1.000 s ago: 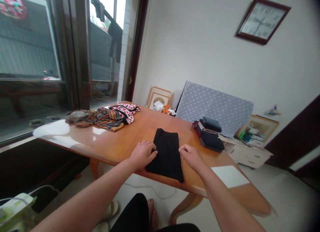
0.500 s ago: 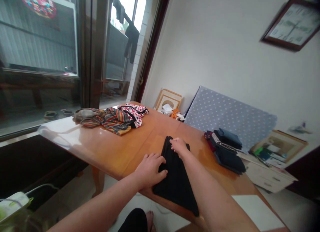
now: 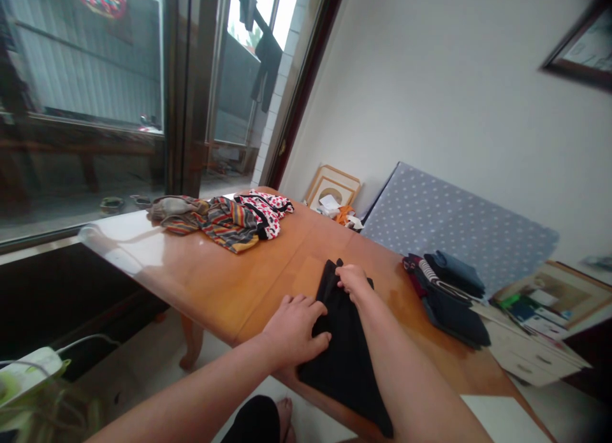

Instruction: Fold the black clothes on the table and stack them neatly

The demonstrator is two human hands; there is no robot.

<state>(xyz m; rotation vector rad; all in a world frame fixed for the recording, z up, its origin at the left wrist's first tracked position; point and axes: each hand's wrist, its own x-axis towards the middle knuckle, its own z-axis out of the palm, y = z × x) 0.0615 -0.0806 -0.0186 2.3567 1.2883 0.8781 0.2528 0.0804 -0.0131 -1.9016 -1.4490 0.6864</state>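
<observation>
A folded black garment lies on the orange wooden table near its front edge. My left hand lies flat on the garment's left side, fingers stretched out and pressing down. My right hand reaches over the cloth and pinches its far top edge, lifting a small peak of fabric.
A heap of striped and red-dotted clothes sits at the table's far left. A stack of folded dark clothes rests at the right. A polka-dot board and picture frames lean on the wall. White paper lies at the near right corner.
My right hand moved from the garment's right side across to its far edge and pinched it. My left hand stayed pressed on the left side. The camera swung left.
</observation>
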